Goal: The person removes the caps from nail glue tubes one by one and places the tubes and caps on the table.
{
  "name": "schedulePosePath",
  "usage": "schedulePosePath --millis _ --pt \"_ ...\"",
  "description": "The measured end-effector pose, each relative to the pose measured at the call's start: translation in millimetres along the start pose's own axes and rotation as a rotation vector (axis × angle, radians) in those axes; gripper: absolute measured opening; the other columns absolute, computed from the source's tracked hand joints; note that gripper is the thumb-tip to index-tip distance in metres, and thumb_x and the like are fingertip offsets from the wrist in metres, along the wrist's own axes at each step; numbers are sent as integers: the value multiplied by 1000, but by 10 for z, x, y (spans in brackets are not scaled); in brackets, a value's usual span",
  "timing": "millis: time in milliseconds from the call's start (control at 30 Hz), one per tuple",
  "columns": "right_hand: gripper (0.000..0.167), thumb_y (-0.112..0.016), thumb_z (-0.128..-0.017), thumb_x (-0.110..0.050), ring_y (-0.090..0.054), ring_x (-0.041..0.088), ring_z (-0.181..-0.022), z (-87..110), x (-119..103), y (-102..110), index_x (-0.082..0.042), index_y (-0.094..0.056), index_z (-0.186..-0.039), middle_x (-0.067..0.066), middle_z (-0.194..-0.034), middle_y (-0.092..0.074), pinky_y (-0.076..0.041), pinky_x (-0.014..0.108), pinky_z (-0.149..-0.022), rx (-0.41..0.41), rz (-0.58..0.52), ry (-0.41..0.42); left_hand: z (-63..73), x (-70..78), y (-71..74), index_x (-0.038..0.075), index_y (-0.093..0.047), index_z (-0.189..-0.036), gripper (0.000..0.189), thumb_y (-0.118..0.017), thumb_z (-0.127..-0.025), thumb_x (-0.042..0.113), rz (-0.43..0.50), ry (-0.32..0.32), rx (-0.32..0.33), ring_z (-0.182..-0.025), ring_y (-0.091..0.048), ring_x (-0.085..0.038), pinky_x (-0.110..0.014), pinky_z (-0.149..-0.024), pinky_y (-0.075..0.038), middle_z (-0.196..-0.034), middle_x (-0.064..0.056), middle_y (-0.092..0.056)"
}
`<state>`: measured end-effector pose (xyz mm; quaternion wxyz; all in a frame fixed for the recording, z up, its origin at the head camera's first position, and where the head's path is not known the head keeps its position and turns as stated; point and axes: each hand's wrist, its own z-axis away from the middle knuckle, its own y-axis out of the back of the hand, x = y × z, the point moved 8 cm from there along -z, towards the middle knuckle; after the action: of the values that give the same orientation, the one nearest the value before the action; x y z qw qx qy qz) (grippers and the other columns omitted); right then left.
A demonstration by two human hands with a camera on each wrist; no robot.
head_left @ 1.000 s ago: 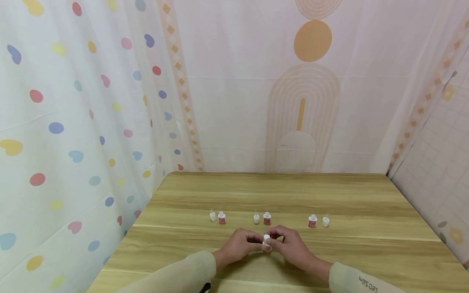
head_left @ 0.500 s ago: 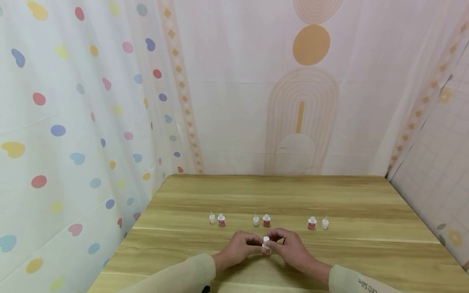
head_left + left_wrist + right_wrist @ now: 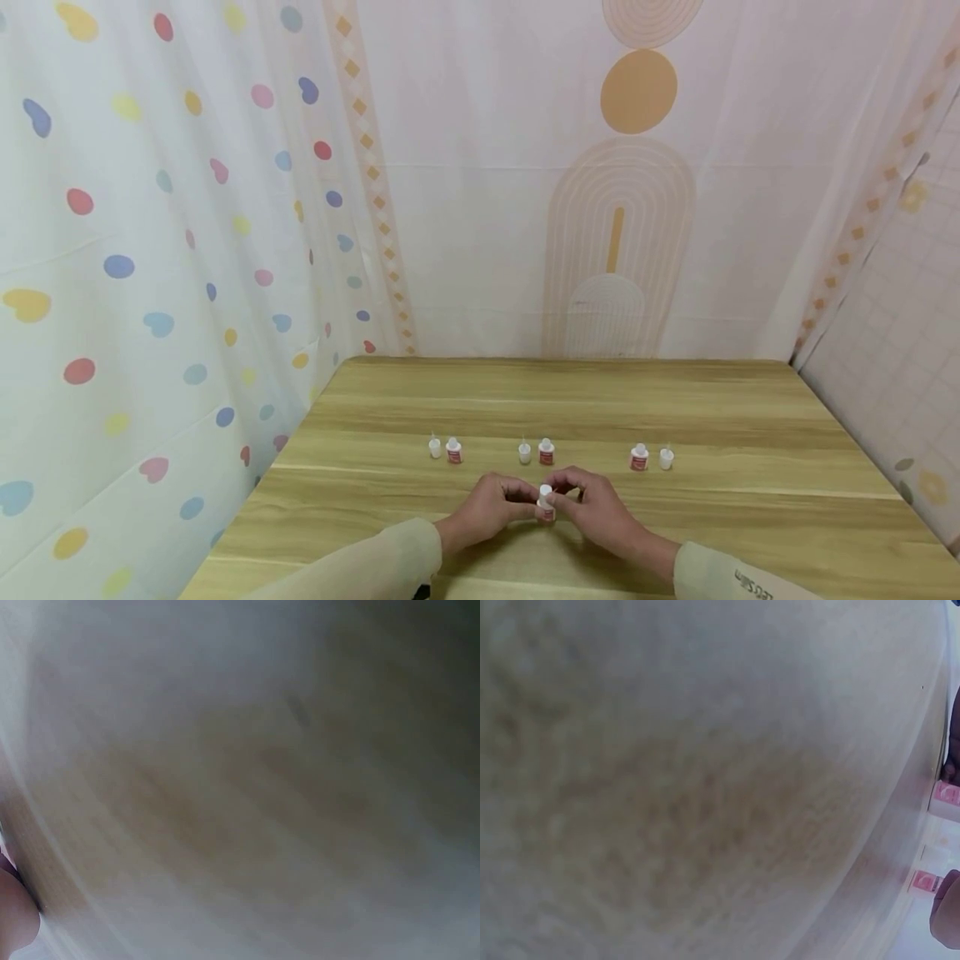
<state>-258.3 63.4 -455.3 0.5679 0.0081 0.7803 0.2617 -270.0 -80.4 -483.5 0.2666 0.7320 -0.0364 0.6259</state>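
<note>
Near the front middle of the table, a small white bottle with a red label [image 3: 547, 513] stands upright between both hands in the head view. My left hand [image 3: 487, 507] holds its body between thumb and fingers. Thumb and fingers of my right hand [image 3: 592, 505] pinch the white cap [image 3: 545, 492] on its top. A fingertip [image 3: 16, 915] shows at the edge of the left wrist view, which is mostly blurred. At the right wrist view's edge, fingers [image 3: 949, 911] appear beside a pink-labelled bottle [image 3: 928, 881].
Behind the hands stand a left bottle [image 3: 453, 452], a middle bottle [image 3: 546, 453] and a right bottle [image 3: 639, 458]. Each has an upturned white cap with a thin stem beside it: left cap [image 3: 434, 449], middle cap [image 3: 524, 453], right cap [image 3: 666, 458]. Curtains surround the wooden table [image 3: 360, 500].
The head view has tilted slightly, so everything sits a little lower in it. Both hands keep their hold on the bottle and cap, with barely any shift in the fingers.
</note>
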Motion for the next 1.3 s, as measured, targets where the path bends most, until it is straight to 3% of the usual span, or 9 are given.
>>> schedulePosePath --millis 300,467,667,933,1300 --pt "18 -76 -89 -27 -61 13 -88 -12 48 1 -13 -70 -99 -5 -94 -68 -50 27 -73 13 -29 -32 1 7 5 12 -79 -95 11 -79 -85 17 -11 10 14 -88 -67 -10 -24 -80 -51 -90 1 -75" --pt "14 -74 -91 -25 -61 12 -88 -14 25 3 -14 -71 -100 -5 -95 -68 -48 27 -73 16 -11 -6 1 13 2 14 -80 -94 12 -80 -85 21 -16 8 8 -89 -68 -11 -24 -81 -51 -89 4 -75" --pt "15 -71 -93 -20 -58 12 -90 0 -19 2 -12 -72 -105 -4 -97 -67 -44 26 -73 6 -15 15 -2 23 -2 9 -79 -95 10 -79 -85 13 -13 18 18 -90 -68 -15 -23 -80 -51 -91 -1 -75" --pt "22 -75 -89 -22 -59 14 -91 3 19 3 -9 -70 -107 -2 -97 -68 -46 26 -74 22 -71 -24 2 11 0 12 -79 -95 11 -79 -85 17 -11 21 9 -89 -67 -11 -24 -80 -50 -90 1 -75" --pt "13 -73 -91 -18 -58 12 -88 -5 39 -1 -13 -72 -103 -3 -97 -67 -44 25 -72 19 -55 -8 -2 6 -1 11 -79 -95 11 -79 -85 16 -5 20 9 -89 -67 -11 -23 -79 -50 -91 0 -75"
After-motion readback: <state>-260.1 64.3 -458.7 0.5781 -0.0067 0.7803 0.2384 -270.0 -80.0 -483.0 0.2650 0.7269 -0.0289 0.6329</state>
